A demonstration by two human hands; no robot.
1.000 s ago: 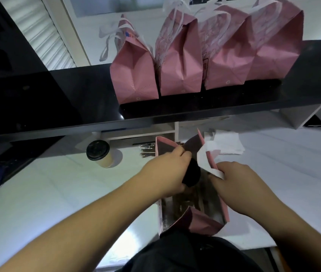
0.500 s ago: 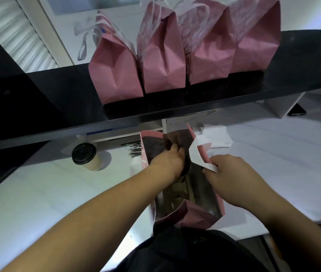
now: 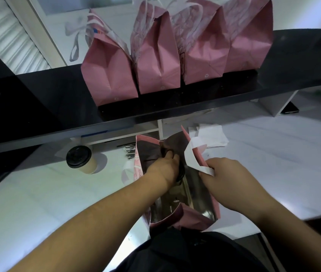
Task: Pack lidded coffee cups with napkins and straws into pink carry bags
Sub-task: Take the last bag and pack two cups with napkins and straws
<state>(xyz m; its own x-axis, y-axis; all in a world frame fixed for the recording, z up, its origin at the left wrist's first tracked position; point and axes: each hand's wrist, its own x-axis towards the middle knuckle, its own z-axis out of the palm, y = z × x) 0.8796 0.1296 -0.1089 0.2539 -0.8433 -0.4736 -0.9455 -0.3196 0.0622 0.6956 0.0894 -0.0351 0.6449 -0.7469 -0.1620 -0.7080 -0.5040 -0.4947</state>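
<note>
Hands work at an open pink bag [image 3: 199,218] that stands on the white worktop [image 3: 273,173], mouth up, its long opening running from the person toward the black shelf [image 3: 38,107]. The left hand [image 3: 164,169] reaches down into the bag, fingers curled round a dark object, probably the lid of a coffee cup; most of it is hidden. The right hand [image 3: 228,179] pinches the bag's right rim and its white handle [image 3: 192,158], pulling that side outward. A 2nd lidded cup [image 3: 81,159] stands upright on the worktop left of the bag, well apart from it. White napkins [image 3: 212,134] lie just beyond the bag's far right corner. 4 filled pink bags [image 3: 159,61] stand upright in a row on the shelf.
</note>
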